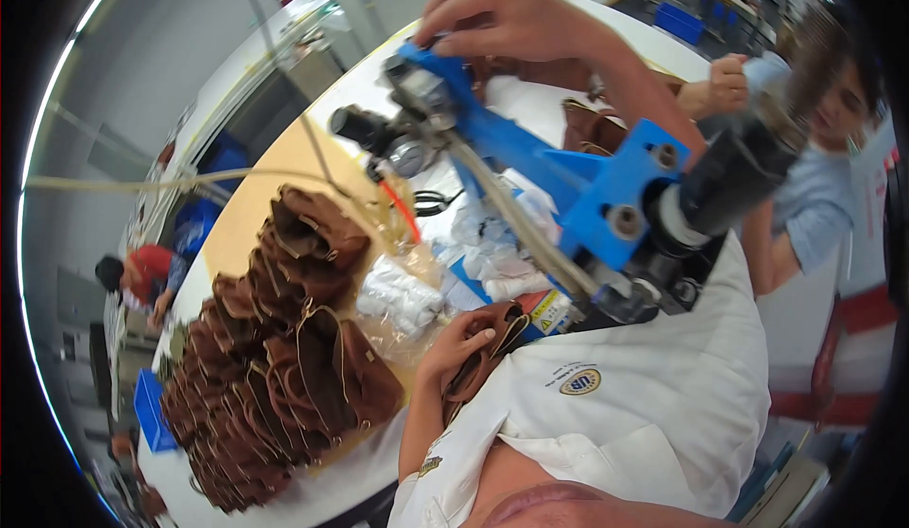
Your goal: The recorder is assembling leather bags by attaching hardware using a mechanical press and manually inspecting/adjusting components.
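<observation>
My left hand [462, 340] is closed on a brown leather-look bag [485, 343], held low against the front of a blue press machine [530, 163]. Part of this bag is hidden behind my fingers and the white shirt. Up at the far end of the machine's blue arm, my right hand [516, 18] has its fingers bent and thumb and fingertips close together by the metal head [421, 92]. Whatever may be between those fingertips is too small to make out. A pressure gauge [410, 157] and a black cylinder [743, 178] are fitted to the machine.
Many brown bags [284, 367] stand packed in rows on the table's left. Clear plastic wrapping and white wads [402, 296] lie between them and the machine. A pale hose [189, 179] crosses from the left. Another person [814, 187] stands close on the right; more brown pieces lie behind the machine.
</observation>
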A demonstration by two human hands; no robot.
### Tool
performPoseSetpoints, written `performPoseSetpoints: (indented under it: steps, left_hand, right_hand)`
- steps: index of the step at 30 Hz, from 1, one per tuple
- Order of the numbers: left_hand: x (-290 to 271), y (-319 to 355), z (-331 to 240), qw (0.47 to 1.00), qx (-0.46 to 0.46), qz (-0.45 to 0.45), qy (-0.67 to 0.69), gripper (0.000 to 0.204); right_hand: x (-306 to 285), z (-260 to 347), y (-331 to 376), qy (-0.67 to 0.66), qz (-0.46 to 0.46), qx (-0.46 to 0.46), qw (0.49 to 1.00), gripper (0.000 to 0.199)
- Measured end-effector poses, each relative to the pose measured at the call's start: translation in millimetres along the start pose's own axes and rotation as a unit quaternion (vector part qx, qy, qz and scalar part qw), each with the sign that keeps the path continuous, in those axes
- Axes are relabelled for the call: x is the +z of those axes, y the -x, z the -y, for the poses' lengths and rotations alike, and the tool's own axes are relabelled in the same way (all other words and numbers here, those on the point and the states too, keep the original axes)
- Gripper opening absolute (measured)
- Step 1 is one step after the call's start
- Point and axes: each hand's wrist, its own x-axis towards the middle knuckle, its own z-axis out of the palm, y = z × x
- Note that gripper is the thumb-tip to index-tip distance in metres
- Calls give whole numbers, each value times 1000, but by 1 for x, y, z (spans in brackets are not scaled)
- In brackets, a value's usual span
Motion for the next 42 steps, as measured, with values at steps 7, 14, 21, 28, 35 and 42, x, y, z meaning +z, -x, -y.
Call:
performPoseSetpoints:
  steps: [7, 14, 21, 28, 35, 42]
  left_hand:
    - [10, -26, -25, 930, 32, 96, -353, 73]
    - [22, -25, -34, 914, 52, 91, -391, 48]
    - [23, -23, -38, 925, 134, 61, -349, 21]
    - [38, -33, -29, 870, 157, 6, -467, 19]
    - [49, -34, -17, 901, 232, 20, -366, 17]
    - [55, -53, -30, 986, 32, 149, -72, 19]
  right_hand:
    - [15, 26, 48, -46, -283, 63, 956, 18]
    - [88, 84, 204, -149, -572, 358, 723, 16]
    - [149, 192, 330, 103, -563, 546, 612, 42]
    - [115, 218, 354, 377, -554, 475, 570, 58]
    - [154, 232, 369, 224, -566, 581, 540, 13]
    - [198, 249, 365, 170, -536, 598, 571, 74]
